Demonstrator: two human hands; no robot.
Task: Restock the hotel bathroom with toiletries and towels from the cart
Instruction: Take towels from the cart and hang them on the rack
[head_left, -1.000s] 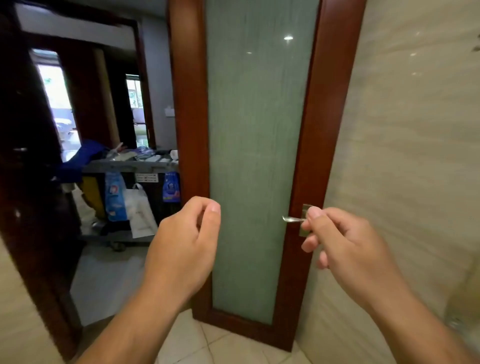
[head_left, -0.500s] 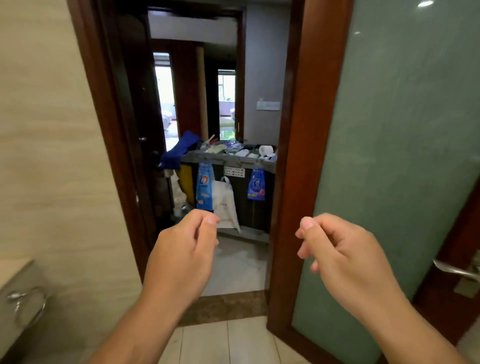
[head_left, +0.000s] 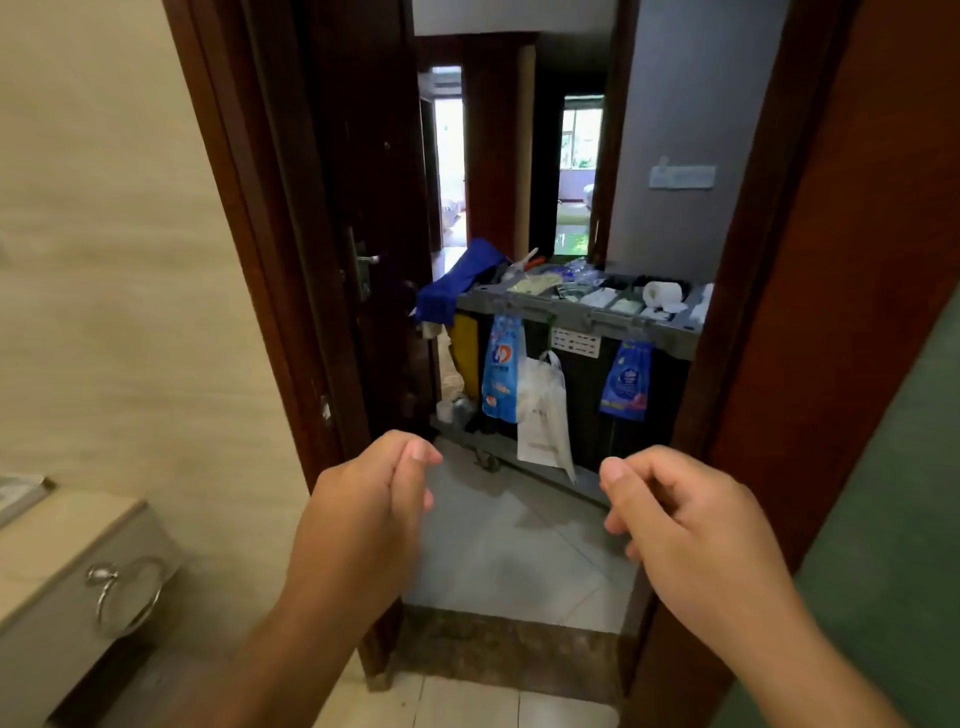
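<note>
Through the open bathroom doorway stands a grey housekeeping cart (head_left: 613, 319) in the hall. Its top tray holds a toilet paper roll (head_left: 662, 293) and several small packets. A blue cloth (head_left: 457, 283) drapes over its left end; blue bags (head_left: 501, 374) and a white plastic bag (head_left: 545, 415) hang from its front. My left hand (head_left: 358, 519) and my right hand (head_left: 691, 540) are raised in front of the doorway, both loosely curled and holding nothing, well short of the cart.
The dark wooden door frame (head_left: 270, 270) borders the opening. The frosted green glass door (head_left: 883, 545) stands open at the right. A beige vanity counter (head_left: 57, 561) with a chrome towel ring (head_left: 124, 597) sits at lower left. A dark stone threshold (head_left: 498, 649) crosses the floor.
My view has swung left from the glass door to the doorway and come closer to the cart. My right hand has left the door handle; both hands stay curled.
</note>
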